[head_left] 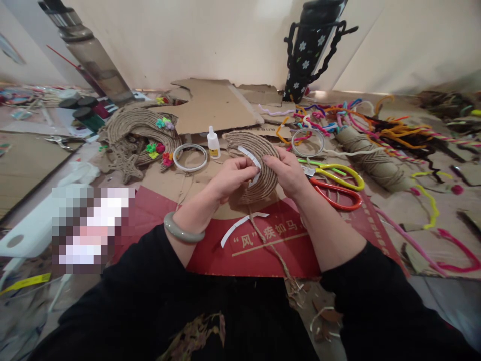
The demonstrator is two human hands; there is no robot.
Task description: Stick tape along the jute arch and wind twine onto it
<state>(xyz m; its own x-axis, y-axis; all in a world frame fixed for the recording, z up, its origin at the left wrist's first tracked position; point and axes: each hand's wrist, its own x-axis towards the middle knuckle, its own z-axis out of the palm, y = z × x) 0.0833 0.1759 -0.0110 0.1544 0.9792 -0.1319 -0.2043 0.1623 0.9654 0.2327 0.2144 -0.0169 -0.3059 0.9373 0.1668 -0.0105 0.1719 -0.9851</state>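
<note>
A crescent covered in rows of brown twine [268, 188] is held up over the red cardboard. My right hand [287, 173] grips its right outer edge, thumb on the front face. A narrow white strip [247, 154] runs along the crescent's inner curve. My left hand [235, 178] pinches this strip near its middle, fingers closed at the inner edge. A second white strip [235, 228] lies on the red cardboard [210, 258] below, near a loose twine end [276, 253]. Scissors with yellow and red handles [353, 173] lie right of my right hand.
A small glue bottle [213, 144] stands behind my left hand, beside a tape roll [190, 169]. Another roll [308, 154] lies right. Further out are a twine-covered wreath [131, 125], a twine spool [376, 160], pipe cleaners [349, 113], a tall bottle [95, 60] and a black flowered bottle [306, 55].
</note>
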